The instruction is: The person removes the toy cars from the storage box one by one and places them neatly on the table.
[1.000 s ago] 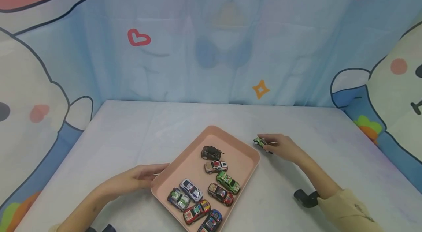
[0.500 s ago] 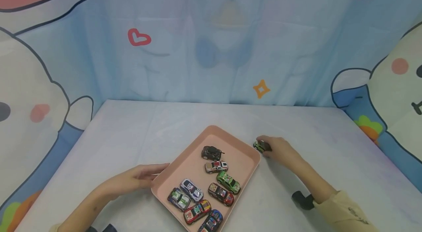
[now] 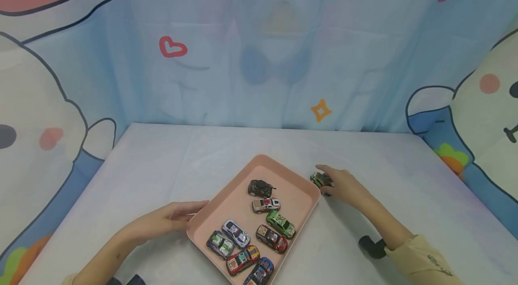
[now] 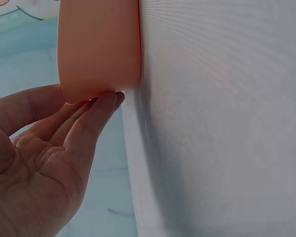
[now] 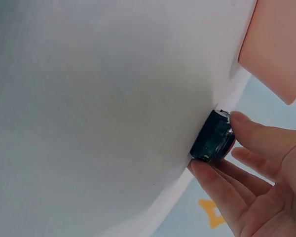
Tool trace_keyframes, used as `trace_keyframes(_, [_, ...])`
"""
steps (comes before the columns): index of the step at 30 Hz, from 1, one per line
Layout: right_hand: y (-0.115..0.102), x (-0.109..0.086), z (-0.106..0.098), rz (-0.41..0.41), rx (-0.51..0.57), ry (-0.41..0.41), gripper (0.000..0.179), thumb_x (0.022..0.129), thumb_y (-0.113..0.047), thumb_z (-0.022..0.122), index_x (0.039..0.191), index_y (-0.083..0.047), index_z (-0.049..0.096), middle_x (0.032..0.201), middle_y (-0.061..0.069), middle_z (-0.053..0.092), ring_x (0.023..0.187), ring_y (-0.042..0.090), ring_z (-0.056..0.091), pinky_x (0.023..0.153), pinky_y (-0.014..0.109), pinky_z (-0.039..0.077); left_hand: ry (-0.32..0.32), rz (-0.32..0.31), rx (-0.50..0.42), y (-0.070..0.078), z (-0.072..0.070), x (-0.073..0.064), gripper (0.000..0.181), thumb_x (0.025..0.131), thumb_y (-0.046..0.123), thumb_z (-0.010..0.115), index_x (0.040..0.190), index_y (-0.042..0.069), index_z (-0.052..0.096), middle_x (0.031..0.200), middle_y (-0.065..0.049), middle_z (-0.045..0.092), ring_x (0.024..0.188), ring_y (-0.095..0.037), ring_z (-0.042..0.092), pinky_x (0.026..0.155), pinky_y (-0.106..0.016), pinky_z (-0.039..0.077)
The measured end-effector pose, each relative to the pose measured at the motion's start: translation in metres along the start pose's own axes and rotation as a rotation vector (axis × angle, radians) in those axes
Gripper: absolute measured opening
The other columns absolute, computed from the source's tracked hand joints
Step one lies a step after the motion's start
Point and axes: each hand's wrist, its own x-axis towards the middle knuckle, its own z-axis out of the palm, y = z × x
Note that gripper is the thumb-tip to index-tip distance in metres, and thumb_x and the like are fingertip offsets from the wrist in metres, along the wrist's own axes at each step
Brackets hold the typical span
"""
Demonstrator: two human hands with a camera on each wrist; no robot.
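Observation:
A pale pink tray (image 3: 283, 163) lies slanted on the table. My left hand (image 3: 163, 220) reaches in from the left with fingers nearly straight, its fingertips against the outside of the tray's wall (image 4: 98, 49). Beyond the tray's right corner, my right hand (image 3: 344, 184) pinches a small green and black toy car (image 3: 318, 180) between thumb and fingers, close on the tabletop. In the right wrist view the toy car (image 5: 212, 137) shows its dark side, thumb at one end and fingers at the other. The hand partly hides it in the head view.
Several toy cars lie in the tray, among them a black one (image 3: 260, 188), a white and red one (image 3: 265, 205) and a bright green one (image 3: 281, 224). A white cloth covers the table (image 3: 194, 154). A blue cartoon curtain (image 3: 275, 51) hangs behind.
My right hand has drawn slightly nearer and lower with the toy car, which has turned in the fingers and now sits by the tray's corner. The left hand and tray stay put.

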Motion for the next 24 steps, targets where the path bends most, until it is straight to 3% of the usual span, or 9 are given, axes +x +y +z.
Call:
trace_keyframes(11, [-0.007, 0.002, 0.003, 0.073, 0.004, 0.044, 0.049, 0.083, -0.005, 0.069, 0.126, 0.009, 0.049, 0.108, 0.028, 0.060, 0.097, 0.042, 0.058, 0.074, 0.048, 0.050, 0.001, 0.003, -0.015, -0.002, 0.000, 0.001, 0.051, 0.092, 0.009, 0.052, 0.141, 0.005, 0.041, 0.143, -0.015, 0.038, 0.132, -0.037, 0.029, 0.097, -0.064, 0.025])
trace_keyframes(16, [-0.019, -0.002, -0.008, 0.013, 0.012, 0.150, 0.048, 0.086, -0.007, 0.067, 0.128, 0.009, 0.048, 0.115, 0.029, 0.057, 0.097, 0.044, 0.058, 0.071, 0.049, 0.050, -0.002, -0.001, -0.025, -0.003, 0.001, 0.002, 0.051, 0.091, 0.008, 0.052, 0.141, 0.004, 0.040, 0.143, -0.015, 0.038, 0.132, -0.037, 0.029, 0.097, -0.065, 0.024])
trace_keyframes(21, [-0.057, -0.010, -0.015, -0.103, 0.002, 0.224, 0.047, 0.084, -0.003, 0.068, 0.127, 0.006, 0.052, 0.116, 0.025, 0.059, 0.092, 0.035, 0.062, 0.072, 0.044, 0.052, -0.003, -0.018, -0.029, -0.002, 0.001, 0.001, 0.052, 0.091, 0.010, 0.052, 0.142, 0.005, 0.041, 0.144, -0.014, 0.038, 0.132, -0.037, 0.029, 0.097, -0.066, 0.022])
trace_keyframes(24, [-0.081, -0.017, -0.009, -0.174, 0.003, 0.216, 0.042, 0.083, -0.004, 0.069, 0.123, 0.004, 0.056, 0.113, 0.020, 0.062, 0.092, 0.031, 0.064, 0.075, 0.040, 0.052, 0.000, -0.023, -0.024, -0.001, 0.001, 0.000, 0.051, 0.092, 0.012, 0.053, 0.142, 0.006, 0.041, 0.143, -0.014, 0.038, 0.132, -0.037, 0.028, 0.096, -0.068, 0.020])
